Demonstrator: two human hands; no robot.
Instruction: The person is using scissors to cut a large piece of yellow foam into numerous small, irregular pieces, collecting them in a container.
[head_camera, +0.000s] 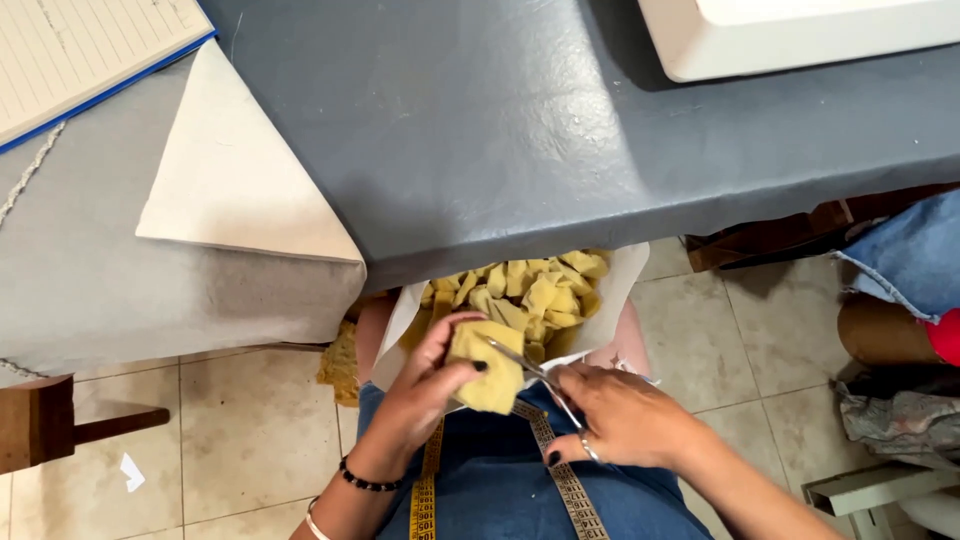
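Starting at the far left, a lined notebook (85, 50) with a blue cover edge lies at ten o'clock on a grey-covered table (520, 120), with a twisted cord (30, 170) trailing beside it and a folded sheet of cream fabric (235, 175) hanging over the table's edge just to its right. Below, at eight o'clock, a dark wooden bar (60, 420) juts over the tiled floor (250, 430), where a small white scrap (131, 471) lies. Moving toward the middle, the left hand (425, 390), wearing a black bead bracelet (366, 483), has its fingers and thumb curled around a yellow fabric piece (490, 375), pinching it at six o'clock of the frame's centre. Directly above it, a white paper sheet (620, 285) on the lap holds a heap of yellow fabric cuttings (530, 290), tucked under the table's edge. A yellow measuring tape (560, 480) hangs down over the person's blue garment (500, 490). To the right of the held piece, the right hand (620, 415), with a ring on one finger, is closed about the handles of a pair of scissors (535, 370), whose blades touch the piece's right edge. At one o'clock, a white machine base (790, 40) sits on the table. At far right, around three o'clock, another person's denim-clad leg (905, 260) shows.
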